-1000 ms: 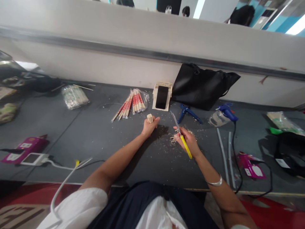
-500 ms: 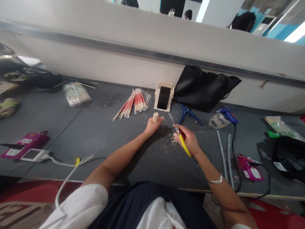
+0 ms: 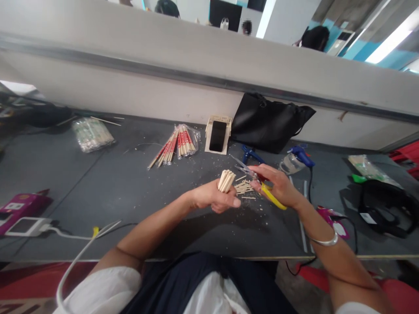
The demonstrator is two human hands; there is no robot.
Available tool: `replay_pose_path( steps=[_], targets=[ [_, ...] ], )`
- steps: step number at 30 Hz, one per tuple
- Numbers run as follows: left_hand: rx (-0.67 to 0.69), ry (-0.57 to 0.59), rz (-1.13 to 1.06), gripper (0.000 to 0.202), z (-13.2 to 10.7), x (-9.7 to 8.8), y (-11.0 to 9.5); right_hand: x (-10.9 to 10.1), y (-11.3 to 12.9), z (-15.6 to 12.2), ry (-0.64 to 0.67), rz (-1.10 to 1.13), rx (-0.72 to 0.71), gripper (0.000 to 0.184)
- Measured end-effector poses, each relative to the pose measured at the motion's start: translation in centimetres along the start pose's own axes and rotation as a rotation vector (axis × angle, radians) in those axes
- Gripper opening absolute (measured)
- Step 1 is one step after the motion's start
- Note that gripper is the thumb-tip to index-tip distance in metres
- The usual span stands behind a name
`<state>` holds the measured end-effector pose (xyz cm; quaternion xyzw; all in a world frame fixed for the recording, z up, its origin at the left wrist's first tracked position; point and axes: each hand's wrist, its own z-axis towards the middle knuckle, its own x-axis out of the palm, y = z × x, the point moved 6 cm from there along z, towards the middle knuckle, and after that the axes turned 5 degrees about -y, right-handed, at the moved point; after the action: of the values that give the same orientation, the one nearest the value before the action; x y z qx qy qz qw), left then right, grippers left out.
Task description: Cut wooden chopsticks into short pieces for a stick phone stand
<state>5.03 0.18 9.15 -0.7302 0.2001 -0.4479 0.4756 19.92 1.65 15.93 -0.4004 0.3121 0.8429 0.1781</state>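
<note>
My left hand [image 3: 222, 197] is closed around a bundle of thin pale wooden sticks [image 3: 226, 181], whose ends stick up above the fist. My right hand [image 3: 278, 185] grips a scissor-like cutter [image 3: 274, 197] with yellow and red handles. Its thin shiny front parts point up and left, apart from the bundle. Beneath and between the hands lie several short cut stick pieces [image 3: 244, 187] among pale crumbs on the dark table [image 3: 176, 226].
Behind the hands are red-wrapped chopsticks [image 3: 168, 150], a phone [image 3: 218, 136] on a small wooden stand, a black bag [image 3: 271, 124] and blue pliers [image 3: 250, 153]. A blue glue gun [image 3: 301, 157] stands right. Packed sticks [image 3: 92, 134] and a white corded device [image 3: 28, 226] are left.
My left hand has come nearer and tilted, showing more of the stick bundle. My right hand has moved right with the cutter, uncovering the cut pieces. The view has shifted slightly.
</note>
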Motion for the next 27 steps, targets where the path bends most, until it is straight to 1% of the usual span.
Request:
replay_pose_path(
  steps=[2, 5, 9, 10, 12, 13, 15, 16, 17, 19, 21, 24, 27],
  targets=[
    [-0.056, 0.051, 0.002, 0.063, -0.1, 0.4, 0.5, -0.6, 0.7, 0.2, 0.075, 0.013, -0.045, 0.035],
    [-0.121, 0.091, -0.005, 0.064, -0.2, 0.5, 1.0, -1.2, 1.5, 0.3, 0.171, -0.007, -0.084, 0.039],
    [-0.143, 0.11, 0.026, 0.063, -0.3, 1.0, 1.3, -1.5, 1.9, 0.0, 0.204, -0.067, -0.136, 0.047],
    [-0.133, 0.09, 0.047, 0.062, -0.3, 1.1, 1.3, -1.5, 2.0, -0.1, 0.202, -0.085, -0.144, 0.048],
    [-0.082, -0.005, 0.097, 0.06, 0.0, 0.9, 1.1, -1.4, 2.0, -0.3, 0.184, -0.118, -0.135, 0.046],
    [-0.044, -0.073, 0.114, 0.06, 0.1, 0.6, 0.9, -1.4, 1.9, -0.4, 0.164, -0.122, -0.11, 0.044],
    [0.021, -0.195, 0.108, 0.06, 0.3, 0.1, 0.6, -1.3, 1.8, -0.6, 0.092, -0.081, -0.017, 0.038],
    [0.033, -0.228, 0.084, 0.06, 0.4, -0.1, 0.6, -1.3, 1.6, -0.7, 0.039, -0.029, 0.053, 0.036],
    [0.03, -0.236, 0.056, 0.061, 0.5, -0.2, 0.7, -1.2, 1.4, -0.8, -0.018, 0.048, 0.134, 0.035],
    [0.0, -0.207, 0.007, 0.061, 0.7, -0.1, 0.9, -0.6, 1.1, -1.0, -0.118, 0.264, 0.295, 0.036],
    [-0.023, -0.15, -0.022, 0.061, 0.6, 0.3, 1.1, 0.5, 1.0, -1.0, -0.17, 0.504, 0.41, 0.045],
    [-0.054, -0.051, -0.05, 0.059, 0.4, 1.2, 1.3, 2.7, 1.2, -0.6, -0.174, 0.763, 0.481, 0.065],
    [-0.11, 0.028, -0.067, 0.051, 0.1, 2.1, 1.7, 4.6, 1.6, 0.2, -0.139, 0.902, 0.453, 0.075]
  ],
)
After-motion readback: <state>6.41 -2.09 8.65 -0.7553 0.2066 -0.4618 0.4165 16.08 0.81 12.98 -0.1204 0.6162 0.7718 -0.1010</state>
